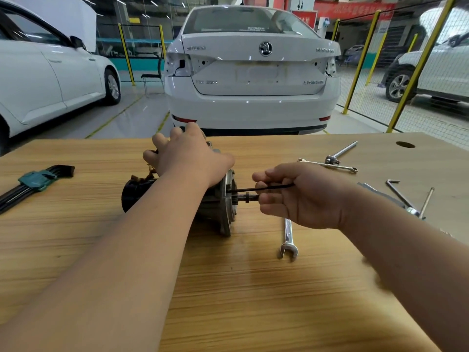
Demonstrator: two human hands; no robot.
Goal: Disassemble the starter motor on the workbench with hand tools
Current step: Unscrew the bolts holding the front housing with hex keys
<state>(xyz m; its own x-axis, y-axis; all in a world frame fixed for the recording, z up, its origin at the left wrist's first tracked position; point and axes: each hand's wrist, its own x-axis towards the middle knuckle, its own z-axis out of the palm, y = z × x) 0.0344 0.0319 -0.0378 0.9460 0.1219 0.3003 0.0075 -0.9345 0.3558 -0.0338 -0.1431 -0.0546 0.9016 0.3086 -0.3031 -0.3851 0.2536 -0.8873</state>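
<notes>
The starter motor point(223, 207) lies on its side in the middle of the wooden workbench point(228, 288), its metal flange and short shaft facing right and its black end point(134, 191) facing left. My left hand point(185, 153) lies over the top of the motor with fingers curled round its far side. My right hand point(299, 194) pinches a black hex key point(256, 189), whose tip sits at the flange face just above the shaft. Much of the motor body is hidden under my left forearm.
A green-holdered hex key set point(35, 181) lies at the left. A combination wrench point(288, 240) lies in front of my right hand. More wrenches, a T-bar point(340, 153) and a loose hex key point(398, 191) are scattered at the right. A white car point(251, 72) stands beyond the bench.
</notes>
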